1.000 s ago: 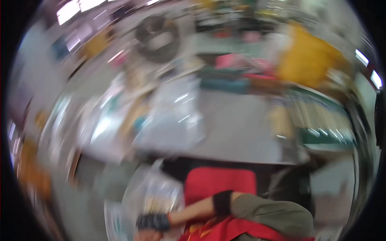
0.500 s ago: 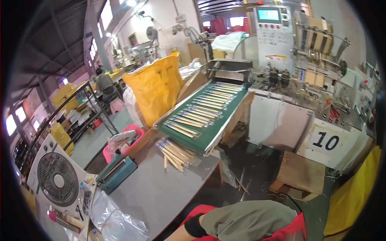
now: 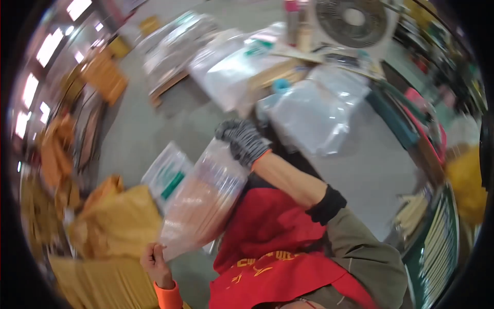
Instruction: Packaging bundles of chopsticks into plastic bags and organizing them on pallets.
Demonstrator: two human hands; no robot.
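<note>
A clear plastic bag (image 3: 203, 201) packed with long, light-brown sticks hangs aslant at my left side, beside the red apron (image 3: 272, 221). My right hand (image 3: 242, 141), in a grey-and-black knit glove with orange trim, is closed on its upper end. At the opposite end, my left hand (image 3: 157, 265), with bare fingers and an orange cuff, pinches the bag's lower corner. Bluish marks show through the film near the upper end. Just behind the bag is a flat clear packet (image 3: 167, 172) with a green print. Motion blurs some of the detail.
Clear plastic bags (image 3: 319, 113) lie on the grey table (image 3: 355, 175), near a fan (image 3: 352, 20). Loose sticks (image 3: 411, 213) lie by the green conveyor (image 3: 437, 247) at right. Yellow sacks (image 3: 118, 221) stand at left; wrapped stacks (image 3: 177, 49) sit on the floor beyond.
The view has swung left and down, away from the conveyor and machine. Earlier only a cuffed forearm and sleeve showed; now both hands are in view, holding the bag of sticks.
</note>
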